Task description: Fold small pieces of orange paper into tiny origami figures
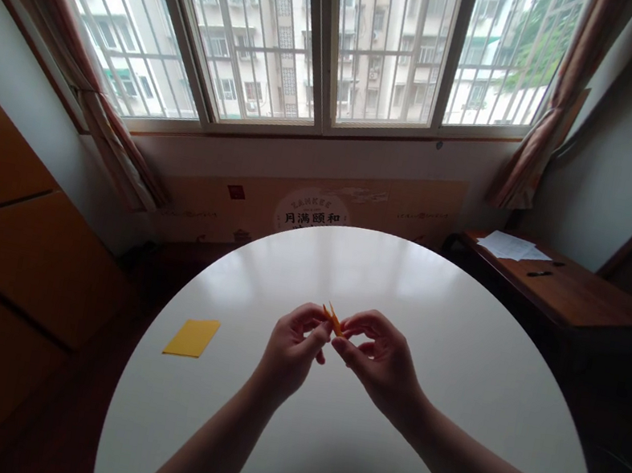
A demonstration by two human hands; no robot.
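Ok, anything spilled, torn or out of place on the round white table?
Nothing stands out. The left hand and right hand pinch a small folded orange paper piece above the round white table; a flat yellow paper sheet lies to their left, apart from both.

2 bare forearms [231,442] showed from the lower edge, uncovered along all of their visible length. The left hand [289,350] and the right hand [383,362] were bare as well, each with slender fingers [346,349]; the nails were too small to make out.
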